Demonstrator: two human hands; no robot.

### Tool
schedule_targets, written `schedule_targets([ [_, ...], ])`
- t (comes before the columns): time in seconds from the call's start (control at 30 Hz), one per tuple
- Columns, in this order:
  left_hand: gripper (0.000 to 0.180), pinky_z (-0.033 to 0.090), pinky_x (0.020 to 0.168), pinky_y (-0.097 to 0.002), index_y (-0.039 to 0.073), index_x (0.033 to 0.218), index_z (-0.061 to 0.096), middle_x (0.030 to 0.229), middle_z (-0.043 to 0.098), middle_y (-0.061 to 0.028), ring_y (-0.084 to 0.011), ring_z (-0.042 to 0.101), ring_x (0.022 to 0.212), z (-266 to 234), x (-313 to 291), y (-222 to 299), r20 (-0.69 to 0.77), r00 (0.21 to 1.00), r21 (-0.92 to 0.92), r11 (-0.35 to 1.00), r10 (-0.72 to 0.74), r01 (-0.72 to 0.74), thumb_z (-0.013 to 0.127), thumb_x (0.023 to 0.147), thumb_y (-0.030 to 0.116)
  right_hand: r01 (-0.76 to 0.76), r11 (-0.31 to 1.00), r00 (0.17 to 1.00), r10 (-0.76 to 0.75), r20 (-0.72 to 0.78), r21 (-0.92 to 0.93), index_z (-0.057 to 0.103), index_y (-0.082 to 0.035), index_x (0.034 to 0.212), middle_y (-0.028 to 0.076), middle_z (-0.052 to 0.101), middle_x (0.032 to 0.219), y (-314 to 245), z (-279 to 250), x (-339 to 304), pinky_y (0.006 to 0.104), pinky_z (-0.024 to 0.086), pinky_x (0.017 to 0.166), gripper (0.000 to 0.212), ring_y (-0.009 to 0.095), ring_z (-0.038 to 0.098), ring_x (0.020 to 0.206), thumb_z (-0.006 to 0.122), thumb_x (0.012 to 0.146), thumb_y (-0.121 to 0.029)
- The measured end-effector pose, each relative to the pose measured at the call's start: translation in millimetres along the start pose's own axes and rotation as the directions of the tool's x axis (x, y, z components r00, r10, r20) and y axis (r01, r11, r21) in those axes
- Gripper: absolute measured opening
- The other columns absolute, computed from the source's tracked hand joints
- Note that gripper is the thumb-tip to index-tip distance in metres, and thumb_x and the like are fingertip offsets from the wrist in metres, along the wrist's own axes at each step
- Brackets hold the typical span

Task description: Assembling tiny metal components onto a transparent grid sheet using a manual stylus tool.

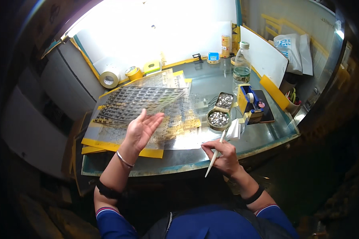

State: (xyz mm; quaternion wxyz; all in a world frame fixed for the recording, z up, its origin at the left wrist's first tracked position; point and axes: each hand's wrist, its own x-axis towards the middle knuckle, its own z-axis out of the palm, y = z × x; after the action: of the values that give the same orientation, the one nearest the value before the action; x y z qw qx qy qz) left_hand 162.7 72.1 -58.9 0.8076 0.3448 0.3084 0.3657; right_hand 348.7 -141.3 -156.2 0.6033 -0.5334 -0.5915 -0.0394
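My left hand (141, 129) is open, palm turned up and fingers stretched out, at the near edge of a clear film sheet printed with dark rows (131, 99). Whether it touches the film I cannot tell. The film bows upward above a flat, speckled sheet with yellow borders (143, 153). In my right hand (226, 156), a pale, slim, tapered stick (212, 162) is held like a pen, its pointed end toward me. Just beyond that hand stand a round tin (218, 119) and a squarish tin (224, 100), both full of small shiny bits.
A blue and yellow tape dispenser (247, 99) stands right of the tins, beside a dark flat pad (266, 105). Behind are a clear bottle (242, 65), an orange can (225, 46) and a small blue-topped tub (213, 57). Tape rolls (109, 79) sit at the back left. White paper (233, 129) lies by the round tin.
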Motion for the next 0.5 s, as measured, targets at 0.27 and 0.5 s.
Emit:
schedule_targets([
  [0.27, 0.032, 0.056, 0.086, -0.0388, 0.001, 0.119, 0.063, 0.117, 0.066, -0.0169, -0.0324, 0.067, 0.101, 90.1, 40.4, -54.7, 0.791, 0.61, 0.578, -0.277, -0.042, -0.768, 0.055, 0.089, -0.001, 0.054, 0.998, 0.979, -0.06, -0.193, -0.035, 0.067, -0.004, 0.098, 0.013, 0.069, 0.084, 3.5, -1.8, -5.2, 0.037, 0.051, 0.065, 0.022, 0.03, 0.067, 0.074, 0.074, 0.078, 0.003],
  [0.5, 0.055, 0.043, 0.1, -0.0373, 0.03, 0.14, 0.044, 0.141, 0.047, -0.0149, -0.0246, 0.053, 0.123, 131.8, 103.7, -92.9, 0.896, 0.023, -0.318, -0.676, -0.444, -0.665, 0.051, 0.089, 0.009, 0.112, 0.99, 0.972, -0.127, -0.197, -0.087, 0.067, -0.002, 0.096, 0.011, 0.068, 0.087, 1.5, -2.4, -4.1, 0.0372, 0.053, 0.066, 0.023, 0.03, 0.068, 0.075, 0.075, 0.076, 0.004],
])
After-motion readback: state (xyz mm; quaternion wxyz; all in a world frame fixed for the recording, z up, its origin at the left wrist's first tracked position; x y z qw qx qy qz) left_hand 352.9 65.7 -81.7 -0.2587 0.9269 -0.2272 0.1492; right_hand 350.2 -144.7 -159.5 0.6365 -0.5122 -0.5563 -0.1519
